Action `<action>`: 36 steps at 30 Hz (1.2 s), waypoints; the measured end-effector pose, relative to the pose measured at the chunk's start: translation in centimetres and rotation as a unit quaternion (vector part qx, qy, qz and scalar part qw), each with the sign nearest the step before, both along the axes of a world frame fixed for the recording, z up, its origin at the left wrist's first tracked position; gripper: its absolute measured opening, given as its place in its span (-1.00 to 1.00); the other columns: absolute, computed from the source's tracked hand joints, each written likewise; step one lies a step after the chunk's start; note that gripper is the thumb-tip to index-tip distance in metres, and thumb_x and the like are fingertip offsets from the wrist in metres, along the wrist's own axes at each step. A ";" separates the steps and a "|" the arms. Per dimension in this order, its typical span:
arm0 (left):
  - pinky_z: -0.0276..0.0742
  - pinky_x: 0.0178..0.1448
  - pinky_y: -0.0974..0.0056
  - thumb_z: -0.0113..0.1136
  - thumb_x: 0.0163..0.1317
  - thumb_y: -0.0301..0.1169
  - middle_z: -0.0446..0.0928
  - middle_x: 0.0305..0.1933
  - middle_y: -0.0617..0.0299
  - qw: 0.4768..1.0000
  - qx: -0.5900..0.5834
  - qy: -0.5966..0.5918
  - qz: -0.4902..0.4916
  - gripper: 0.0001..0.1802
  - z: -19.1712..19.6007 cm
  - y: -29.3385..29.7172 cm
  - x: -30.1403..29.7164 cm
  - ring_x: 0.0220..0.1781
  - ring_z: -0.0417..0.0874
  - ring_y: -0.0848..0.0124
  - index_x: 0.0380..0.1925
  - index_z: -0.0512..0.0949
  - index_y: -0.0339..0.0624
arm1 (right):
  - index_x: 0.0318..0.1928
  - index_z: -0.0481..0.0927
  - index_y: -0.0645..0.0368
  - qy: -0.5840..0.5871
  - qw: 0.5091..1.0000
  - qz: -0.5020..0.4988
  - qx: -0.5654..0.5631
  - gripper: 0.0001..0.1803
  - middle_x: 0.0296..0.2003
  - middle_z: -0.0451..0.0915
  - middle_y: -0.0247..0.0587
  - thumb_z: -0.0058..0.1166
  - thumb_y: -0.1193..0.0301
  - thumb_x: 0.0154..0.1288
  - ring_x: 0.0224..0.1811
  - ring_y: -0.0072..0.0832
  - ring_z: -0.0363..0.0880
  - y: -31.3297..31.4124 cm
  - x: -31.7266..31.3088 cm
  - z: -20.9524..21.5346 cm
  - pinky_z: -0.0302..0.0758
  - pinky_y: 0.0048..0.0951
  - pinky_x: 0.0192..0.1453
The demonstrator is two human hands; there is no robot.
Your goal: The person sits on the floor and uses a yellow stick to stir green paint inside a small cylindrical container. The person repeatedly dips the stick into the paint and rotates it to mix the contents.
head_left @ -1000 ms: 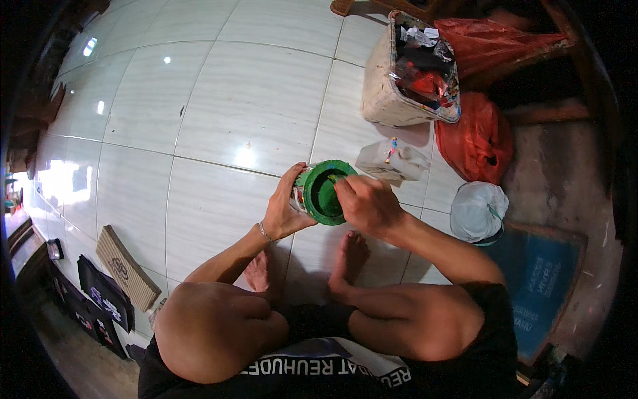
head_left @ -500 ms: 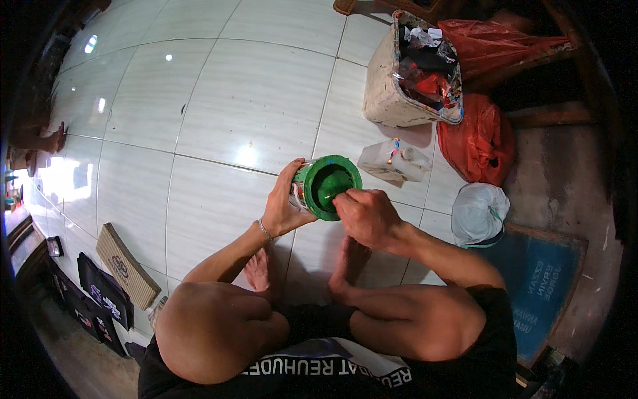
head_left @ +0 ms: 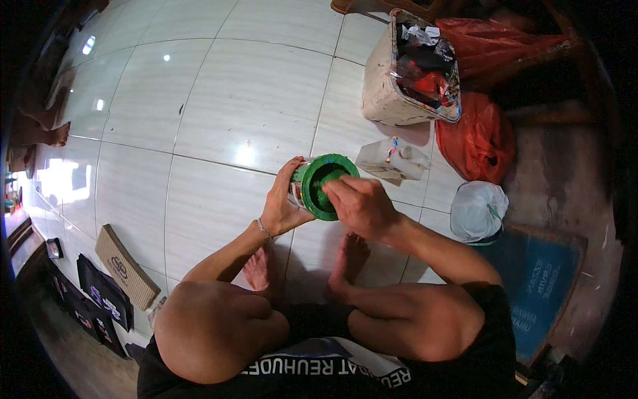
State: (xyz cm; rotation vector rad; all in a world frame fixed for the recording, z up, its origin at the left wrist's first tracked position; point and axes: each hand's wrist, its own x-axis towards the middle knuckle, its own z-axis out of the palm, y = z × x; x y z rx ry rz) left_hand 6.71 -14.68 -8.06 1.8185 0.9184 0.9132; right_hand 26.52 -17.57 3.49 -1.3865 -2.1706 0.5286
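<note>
A round can (head_left: 337,159) with a green, paint-coated rim is tilted so that its mouth faces me. Inside it lies wet green paint (head_left: 323,198). My left hand (head_left: 284,199), with a bracelet at the wrist, is wrapped round the can's left side and underside. At the mouth, my right hand (head_left: 362,206) is closed in a pinch, its fingertips just inside the rim. Whatever the pinch holds is hidden by the fingers and blurred.
A paint-stained bin (head_left: 385,93) full of rubbish stands at the far right beside a red plastic bag (head_left: 473,139). Nearer are a translucent plastic container (head_left: 392,159), a white bag (head_left: 478,209) and a blue framed panel (head_left: 525,286). Cardboard (head_left: 126,266) lies left; another person's foot (head_left: 61,135) shows.
My right hand has moved up and slightly left across the can's mouth. My left hand keeps its hold on the can, nearly still. The other person's foot has shifted slightly right.
</note>
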 end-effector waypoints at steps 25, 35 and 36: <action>0.29 0.47 -0.05 0.70 -0.38 -0.31 0.37 0.36 -0.11 0.991 0.099 0.082 0.030 0.21 0.9 0.3 0.1 0.40 0.36 -0.11 0.37 0.24 -0.31 | -0.41 0.55 0.26 0.019 1.000 -0.024 0.002 -0.91 -0.55 0.58 -0.01 0.09 0.53 0.24 -0.47 0.00 0.63 2.1 2.5 -1.3 0.56 -0.07 -0.35; 0.57 0.28 0.08 0.68 -0.30 -0.22 0.47 0.27 -0.09 0.994 -0.101 0.050 -0.005 0.19 1.9 0.2 0.7 0.23 0.59 0.01 0.38 0.20 -0.19 | -0.35 0.54 0.23 0.040 0.996 0.062 -0.047 -0.93 -0.53 0.53 -0.09 0.15 0.52 0.25 -0.44 -0.09 0.62 1.6 1.3 -0.2 0.54 -0.12 -0.40; 0.57 0.28 0.08 0.69 -0.30 -0.22 0.48 0.26 -0.08 0.994 -0.103 0.045 -0.008 0.19 1.9 0.1 0.5 0.23 0.60 0.02 0.38 0.21 -0.19 | -0.35 0.53 0.23 0.005 0.997 0.060 -0.039 -0.95 -0.49 0.55 -0.07 0.12 0.52 0.24 -0.41 -0.06 0.64 2.1 1.5 -0.1 0.56 -0.10 -0.36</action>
